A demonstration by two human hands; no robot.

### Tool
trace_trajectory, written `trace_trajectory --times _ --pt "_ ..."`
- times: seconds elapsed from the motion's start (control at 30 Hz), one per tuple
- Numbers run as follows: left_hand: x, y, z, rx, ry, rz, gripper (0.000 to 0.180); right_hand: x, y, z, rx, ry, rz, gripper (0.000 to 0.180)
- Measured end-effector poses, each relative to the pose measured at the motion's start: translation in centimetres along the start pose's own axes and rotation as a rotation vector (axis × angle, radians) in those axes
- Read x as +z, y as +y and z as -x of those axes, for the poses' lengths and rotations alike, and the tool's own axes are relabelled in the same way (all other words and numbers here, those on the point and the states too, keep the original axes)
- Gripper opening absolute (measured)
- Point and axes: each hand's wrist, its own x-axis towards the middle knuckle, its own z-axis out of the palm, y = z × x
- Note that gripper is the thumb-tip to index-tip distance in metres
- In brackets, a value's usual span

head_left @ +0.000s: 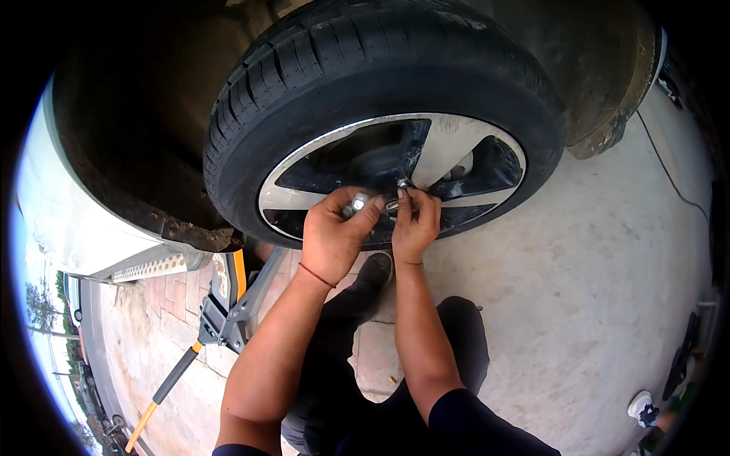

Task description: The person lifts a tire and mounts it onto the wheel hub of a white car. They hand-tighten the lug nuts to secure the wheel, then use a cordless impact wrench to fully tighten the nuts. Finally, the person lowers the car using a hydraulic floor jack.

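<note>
A car wheel with a black tyre (380,87) and a silver-and-black alloy rim (449,144) stands in front of me. My left hand (334,232) is closed at the rim's lower middle, with a shiny silver lug nut (358,204) between thumb and fingers. Just to its right, my right hand (415,224) pinches at a second lug nut (403,184) beside the hub. The fingers partly hide the wheel's centre and whatever lies under them.
An orange-and-grey floor jack (220,315) stands at the left under the car's white body (76,213), its long handle (163,395) slanting toward me. Pale concrete floor (563,304) lies to the right, with a thin cable (669,178). A shoe (642,409) shows at lower right.
</note>
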Motion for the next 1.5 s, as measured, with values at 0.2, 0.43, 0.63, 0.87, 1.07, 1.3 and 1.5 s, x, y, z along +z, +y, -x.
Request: trace_trajectory --times 0.2,0.43,0.63,0.87,1.07,1.3,1.5 --pt "-0.5 -0.5 -0.3 0.004 0.029 0.024 0.019 0.4 0.3 0.2 -0.011 0.008 -0.036 0.017" --pt "-0.1 0.1 -0.8 0.032 0.027 -0.003 0.022 0.6 -1.4 0.4 0.032 0.063 0.051 0.016" --pt "0.1 0.0 -1.2 0.042 0.000 0.073 0.021 0.8 -3.7 -0.4 0.410 -0.051 0.026 0.021" --pt "0.1 0.7 -1.6 0.039 0.031 0.152 0.025 0.5 -4.3 -1.3 0.587 -0.201 0.142 0.028" --pt "0.2 0.8 -1.1 -0.025 0.021 0.159 0.026 1.1 -3.3 0.0 0.360 -0.017 0.073 0.024" --pt "0.4 0.5 -1.2 -0.044 0.016 0.164 0.025 1.0 -5.3 -1.3 0.724 0.013 -0.241 0.024" --pt "0.6 -0.4 -1.8 -0.005 0.003 0.180 0.024 0.1 -7.0 -3.2 0.995 -0.092 -0.328 0.026"
